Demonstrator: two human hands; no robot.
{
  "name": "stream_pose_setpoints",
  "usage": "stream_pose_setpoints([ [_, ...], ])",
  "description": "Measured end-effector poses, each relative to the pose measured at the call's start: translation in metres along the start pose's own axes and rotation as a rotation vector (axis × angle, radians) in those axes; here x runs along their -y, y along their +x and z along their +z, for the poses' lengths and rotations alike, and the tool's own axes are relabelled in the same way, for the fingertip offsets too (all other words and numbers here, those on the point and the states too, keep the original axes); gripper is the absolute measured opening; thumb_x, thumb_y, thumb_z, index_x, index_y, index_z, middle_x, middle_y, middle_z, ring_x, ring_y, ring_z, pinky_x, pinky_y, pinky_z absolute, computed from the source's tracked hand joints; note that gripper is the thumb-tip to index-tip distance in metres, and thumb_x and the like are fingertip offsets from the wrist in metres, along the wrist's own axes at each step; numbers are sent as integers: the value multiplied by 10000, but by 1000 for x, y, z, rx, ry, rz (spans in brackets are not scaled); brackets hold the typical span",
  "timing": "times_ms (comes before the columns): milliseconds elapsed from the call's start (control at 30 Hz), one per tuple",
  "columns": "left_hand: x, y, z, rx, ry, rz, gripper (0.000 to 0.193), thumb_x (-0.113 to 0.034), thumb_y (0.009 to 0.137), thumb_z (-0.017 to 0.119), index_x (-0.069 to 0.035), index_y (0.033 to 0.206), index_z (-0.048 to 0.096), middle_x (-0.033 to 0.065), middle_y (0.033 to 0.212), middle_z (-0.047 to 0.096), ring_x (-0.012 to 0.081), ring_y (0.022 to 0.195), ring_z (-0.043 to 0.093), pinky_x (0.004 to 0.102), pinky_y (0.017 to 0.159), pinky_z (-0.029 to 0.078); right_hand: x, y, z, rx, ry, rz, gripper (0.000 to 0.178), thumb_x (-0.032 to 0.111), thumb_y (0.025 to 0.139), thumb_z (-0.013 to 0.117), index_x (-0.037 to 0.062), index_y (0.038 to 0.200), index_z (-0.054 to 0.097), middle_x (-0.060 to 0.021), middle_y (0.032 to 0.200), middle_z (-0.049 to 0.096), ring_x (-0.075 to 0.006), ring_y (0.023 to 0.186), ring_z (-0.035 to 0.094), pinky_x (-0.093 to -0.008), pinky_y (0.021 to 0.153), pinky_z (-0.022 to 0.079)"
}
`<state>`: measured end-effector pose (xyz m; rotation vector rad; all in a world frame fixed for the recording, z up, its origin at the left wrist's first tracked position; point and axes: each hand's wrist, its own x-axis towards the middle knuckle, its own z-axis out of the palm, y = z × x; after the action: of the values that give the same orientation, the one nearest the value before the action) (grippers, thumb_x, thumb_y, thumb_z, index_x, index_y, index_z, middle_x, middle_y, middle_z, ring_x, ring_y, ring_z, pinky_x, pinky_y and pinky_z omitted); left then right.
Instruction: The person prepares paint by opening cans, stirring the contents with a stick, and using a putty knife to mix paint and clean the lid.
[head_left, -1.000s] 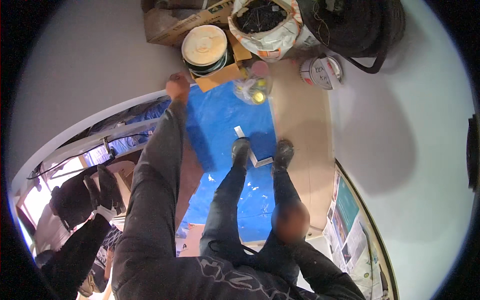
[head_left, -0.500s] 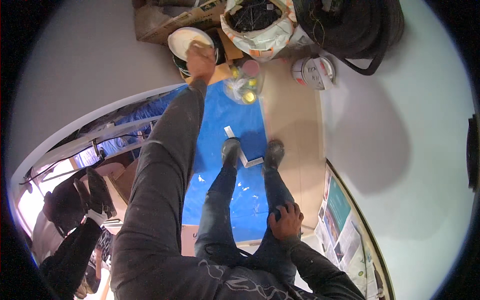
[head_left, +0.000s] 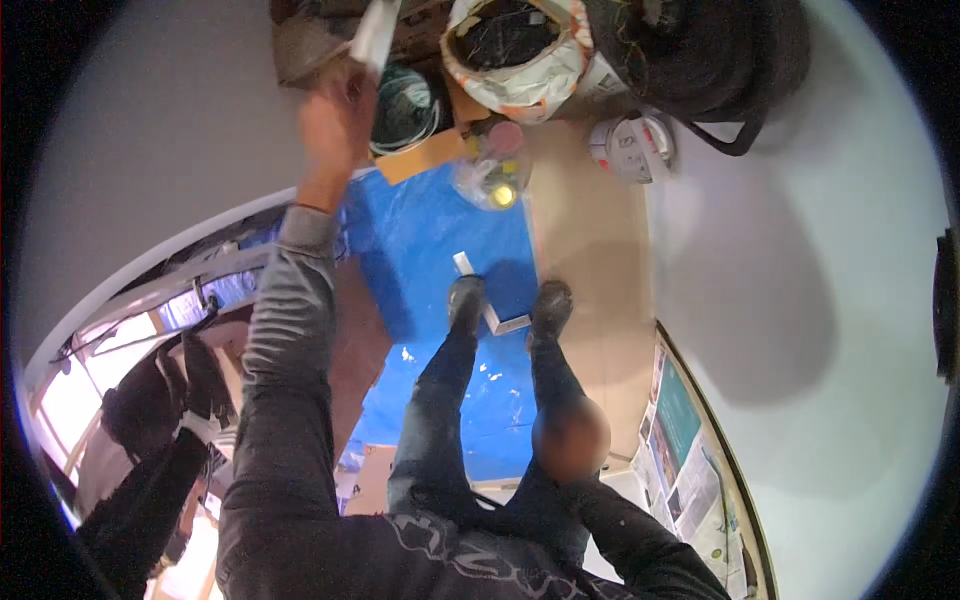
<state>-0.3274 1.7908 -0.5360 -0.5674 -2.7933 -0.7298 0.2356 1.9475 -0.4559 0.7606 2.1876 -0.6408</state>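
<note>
Since the earlier frame the left arm has stretched farther out and up, and the round white lid that lay on the bucket a second ago is now off it, lifted in the left hand (head_left: 335, 120). Near first: right hand (head_left: 570, 437) rests low by the thigh, blurred; cannot tell how its fingers are set, nothing seen in it. Boots stand on the blue sheet (head_left: 430, 250), a small white block (head_left: 505, 322) between them. Farther out, the left hand's fingers are closed on the lower edge of the white lid (head_left: 375, 35), which runs up and away from the fingers, edge-on. The open bucket (head_left: 405, 105) lies just right of that hand, well apart from the right hand.
</note>
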Motion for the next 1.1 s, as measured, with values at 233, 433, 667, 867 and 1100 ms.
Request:
stream_pose_setpoints([
  [233, 51, 59, -1, -295, 221, 37, 547, -424, 887, 750, -19, 1237, 637, 262, 1094, 679, 452, 1032, 658, 510, 886, 537, -4, 5, -6, -1, -37, -15, 428, 391, 829, 672, 76, 1116, 715, -202, 1353, 563, -444, 1371, 409, -628, 1060, 346],
  [433, 182, -111, 153, 565, 226, 113, 670, -465, 922, 698, 23, 1350, 535, 283, 1068, 681, 450, 958, 671, 473, 873, 539, -5, 5, -11, -102, -46, -100, 396, 364, 822, 696, 86, 1102, 713, -193, 1313, 593, -442, 1340, 452, -616, 1047, 364],
  [667, 118, -102, 96, 280, 279, -212, 440, -368, 1030, 560, 55, 993, 675, 202, 790, 721, 331, 661, 716, 439, 564, 536, -15, 0, -13, -135, -110, -145, 433, 402, 823, 693, 90, 1123, 720, -178, 1304, 609, -431, 1317, 476, -611, 1053, 375],
  [867, -42, -141, -151, -292, -959, -894, 340, -204, 1034, 471, 95, 1066, 629, 167, 924, 710, 279, 720, 719, 388, 628, 602, -41, -5, 4, -39, -194, -272, 417, 436, 853, 672, 123, 1120, 741, -139, 1262, 651, -397, 1292, 512, -609, 998, 432],
  [1100, -154, -332, -349, -200, -552, -794, 277, -173, 1020, 512, 46, 1029, 681, 150, 952, 705, 257, 797, 713, 406, 638, 621, -126, 38, 63, 140, -121, -523, 365, 437, 908, 622, 121, 1048, 740, -154, 995, 725, -321, 1052, 679, -520, 931, 518],
])
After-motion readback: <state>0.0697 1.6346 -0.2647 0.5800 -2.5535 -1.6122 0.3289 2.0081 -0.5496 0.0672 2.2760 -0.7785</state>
